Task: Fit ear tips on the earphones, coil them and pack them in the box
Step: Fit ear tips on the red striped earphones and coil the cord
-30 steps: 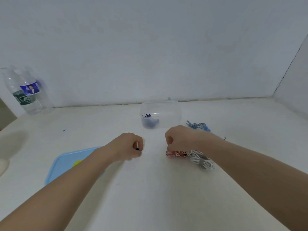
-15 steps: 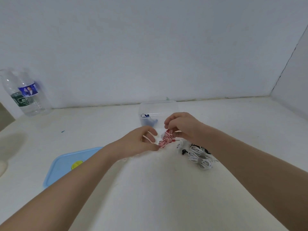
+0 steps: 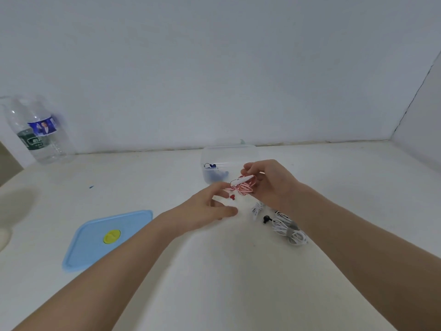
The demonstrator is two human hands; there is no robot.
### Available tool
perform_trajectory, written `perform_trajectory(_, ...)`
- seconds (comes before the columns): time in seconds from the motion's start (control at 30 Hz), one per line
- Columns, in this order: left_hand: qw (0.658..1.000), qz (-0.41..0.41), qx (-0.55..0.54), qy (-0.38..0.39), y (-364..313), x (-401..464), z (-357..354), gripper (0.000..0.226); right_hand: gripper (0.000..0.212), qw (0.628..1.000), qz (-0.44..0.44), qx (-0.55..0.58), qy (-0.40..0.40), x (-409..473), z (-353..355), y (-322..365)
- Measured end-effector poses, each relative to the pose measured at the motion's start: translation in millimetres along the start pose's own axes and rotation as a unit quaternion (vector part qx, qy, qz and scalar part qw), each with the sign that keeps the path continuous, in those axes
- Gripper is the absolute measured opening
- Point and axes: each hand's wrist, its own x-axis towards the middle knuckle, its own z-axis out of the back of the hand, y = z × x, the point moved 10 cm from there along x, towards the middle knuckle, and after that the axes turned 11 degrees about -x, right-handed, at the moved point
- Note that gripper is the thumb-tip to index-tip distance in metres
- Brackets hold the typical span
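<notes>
Where the two hands met above the worktop [image 3: 238, 283], a red-and-white striped earphone cable [image 3: 245, 187] was bunched in loose loops, raised clear of the surface. The right hand [image 3: 272, 185] pinched the upper part of the bundle, fingers curled round it. The left hand [image 3: 210, 209] sat just beside and below, its fingertips touching a strand of the same cable; whether it actually gripped the strand could not be told. A small red piece [image 3: 232, 196] hung under the bundle, between the hands.

Just behind the hands stood a clear plastic box [image 3: 229, 154], lidless, holding blue earphones [image 3: 216, 173]. Under the right wrist, a coiled white earphone set [image 3: 290, 231] lay on the worktop, with a small black part [image 3: 266, 219] beside it.

To the left, well apart from the box, a blue lid [image 3: 95, 244] with a yellow centre lay flat. At the far left, against the wall, a clear plastic bottle [image 3: 35, 132] stood.
</notes>
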Motion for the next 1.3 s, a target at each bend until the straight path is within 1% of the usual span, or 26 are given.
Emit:
perform_trajectory(0.07,1.000,-0.008,-0.023,-0.009,0.6,2.2,-0.7,0.031,0.021,1.000,-0.010,0.023,0.011,0.9,-2.7,-4.0)
perform_trajectory(0.13,0.998,-0.006,-0.062,-0.007,1.9,4.7,-2.6,0.022,0.020,0.999,-0.018,0.028,0.015,1.9,-3.7,-7.7)
perform_trajectory(0.2,0.995,0.003,-0.097,-0.004,4.3,6.4,-3.5,0.022,0.018,0.999,-0.023,0.018,0.018,2.0,-3.4,-10.9)
perform_trajectory(0.37,0.988,0.009,-0.151,-0.037,14.1,13.2,6.4,0.020,0.008,0.997,-0.047,-0.061,0.023,3.7,-0.2,-23.8)
perform_trajectory(0.53,0.970,0.047,-0.238,-0.033,30.8,21.8,3.6,0.021,0.013,0.996,-0.037,-0.062,0.043,9.8,-9.7,-33.3)
perform_trajectory(0.73,0.964,0.063,-0.259,-0.014,35.9,29.0,-3.9,0.017,0.019,0.996,0.004,-0.065,0.062,22.5,-17.4,-35.2)
perform_trajectory(0.83,0.954,0.071,-0.290,-0.014,36.2,31.6,-5.4,0.011,0.022,0.997,0.017,-0.063,0.048,28.9,-14.9,-32.9)
perform_trajectory(0.9,0.951,0.071,-0.300,-0.018,36.8,33.9,-4.8,0.012,0.023,0.996,0.028,-0.074,0.039,32.7,-13.4,-31.9)
perform_trajectory(1.03,0.952,0.074,-0.296,-0.022,39.9,39.3,-4.2,0.012,0.025,0.995,0.035,-0.091,0.011,40.0,-9.5,-35.9)
perform_trajectory(1.13,0.969,0.055,-0.241,-0.016,36.9,40.8,-2.3,0.005,0.025,0.994,0.049,-0.090,-0.025,43.5,-5.7,-36.4)
perform_trajectory(1.23,0.979,0.042,-0.198,0.000,33.5,40.9,-1.5,0.023,0.025,0.992,0.057,-0.102,-0.049,45.0,-4.9,-37.1)
perform_trajectory(1.3,0.986,0.031,-0.165,-0.007,31.5,40.8,1.5,0.021,0.026,0.991,0.058,-0.108,-0.048,45.8,-7.2,-38.7)
